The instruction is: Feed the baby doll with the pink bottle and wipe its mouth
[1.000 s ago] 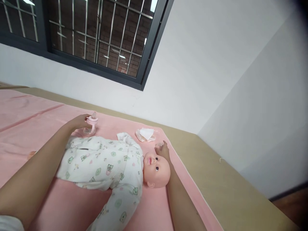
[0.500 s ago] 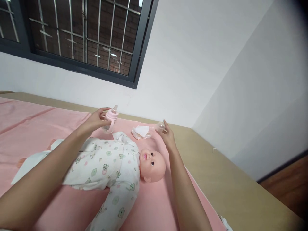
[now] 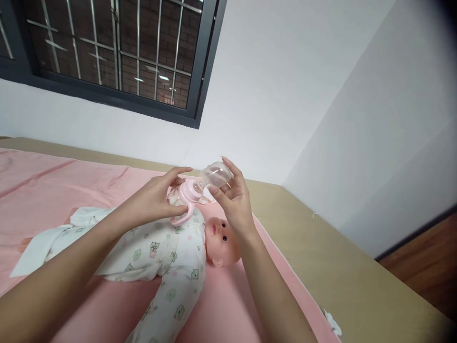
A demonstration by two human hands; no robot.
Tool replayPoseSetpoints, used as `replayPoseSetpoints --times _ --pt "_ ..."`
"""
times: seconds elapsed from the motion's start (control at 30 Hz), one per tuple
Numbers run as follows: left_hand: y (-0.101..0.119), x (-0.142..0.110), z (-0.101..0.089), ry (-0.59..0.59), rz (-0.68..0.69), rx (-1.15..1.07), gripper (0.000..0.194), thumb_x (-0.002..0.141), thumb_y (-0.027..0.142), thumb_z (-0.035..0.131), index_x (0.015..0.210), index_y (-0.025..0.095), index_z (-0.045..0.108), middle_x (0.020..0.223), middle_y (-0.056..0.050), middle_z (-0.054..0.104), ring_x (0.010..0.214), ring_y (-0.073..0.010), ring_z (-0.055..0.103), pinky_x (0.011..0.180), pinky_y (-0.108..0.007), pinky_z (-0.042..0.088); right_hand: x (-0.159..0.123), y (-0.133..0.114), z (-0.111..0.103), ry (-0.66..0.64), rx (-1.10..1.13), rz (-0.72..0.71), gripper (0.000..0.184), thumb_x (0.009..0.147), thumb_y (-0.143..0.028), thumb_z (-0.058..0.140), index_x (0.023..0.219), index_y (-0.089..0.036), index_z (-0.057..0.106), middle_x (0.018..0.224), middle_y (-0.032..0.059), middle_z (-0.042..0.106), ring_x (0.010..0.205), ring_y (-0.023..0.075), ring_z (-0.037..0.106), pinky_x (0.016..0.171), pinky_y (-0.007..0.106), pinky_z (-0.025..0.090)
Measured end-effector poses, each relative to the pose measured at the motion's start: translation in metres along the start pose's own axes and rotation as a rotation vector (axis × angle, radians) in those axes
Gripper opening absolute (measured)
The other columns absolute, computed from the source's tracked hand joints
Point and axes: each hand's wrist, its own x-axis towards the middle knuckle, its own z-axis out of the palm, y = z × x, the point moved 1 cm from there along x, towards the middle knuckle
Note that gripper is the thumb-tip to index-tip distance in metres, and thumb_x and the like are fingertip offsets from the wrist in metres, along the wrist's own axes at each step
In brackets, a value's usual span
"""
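My left hand is closed round a baby bottle with a pink collar and pink handles, tilted to the right above the doll. Between the fingers of my right hand is a clear bottle cap. The cap's open end is at the bottle's teat; whether the two touch I cannot tell. Below lies a baby doll on its back, in a white suit with a green and pink print. My right wrist hides part of its head.
A pink cloth covers much of the wooden surface. White tissue shows partly behind my hands. Another small white piece lies at the lower right edge. A wall and a barred window stand behind.
Both hands have come together above the doll's chest. The bottle has moved right and tipped over to the right. The cap has been lifted and brought left to the teat.
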Motion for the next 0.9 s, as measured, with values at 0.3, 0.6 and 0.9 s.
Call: replayPoseSetpoints --times 0.3,0.6,0.9 --pt "0.001 0.000 -0.002 0.015 -0.016 -0.033 0.077 0.063 0.035 0.075 0.133 0.038 0.044 0.109 -0.003 0.068 0.109 -0.0311 0.062 0.085 -0.041 0.053 -0.004 0.010 0.014 -0.191 0.107 0.079 0.077 0.079 -0.050 0.069 0.146 -0.038 0.033 0.142 0.0036 0.046 0.126 0.0217 0.050 0.106 0.040 0.046" --pt "-0.021 0.013 0.000 -0.053 -0.014 -0.355 0.075 0.069 0.032 0.076 0.135 0.028 0.042 0.121 -0.008 0.066 0.116 -0.0302 0.059 0.091 -0.040 0.053 -0.002 0.015 0.003 -0.341 0.146 0.165 0.094 0.084 -0.053 0.062 0.150 -0.046 -0.003 0.155 0.0045 0.027 0.132 0.0242 0.046 0.107 0.050 0.042" --pt "-0.011 0.011 0.004 -0.056 -0.014 -0.235 0.075 0.073 0.039 0.074 0.138 0.025 0.039 0.125 -0.009 0.064 0.115 -0.0312 0.058 0.097 -0.046 0.044 -0.004 0.027 0.020 -0.235 0.158 0.190 0.129 0.064 -0.039 0.084 0.147 -0.047 -0.015 0.153 0.0090 0.021 0.118 0.0231 0.058 0.108 0.049 0.042"
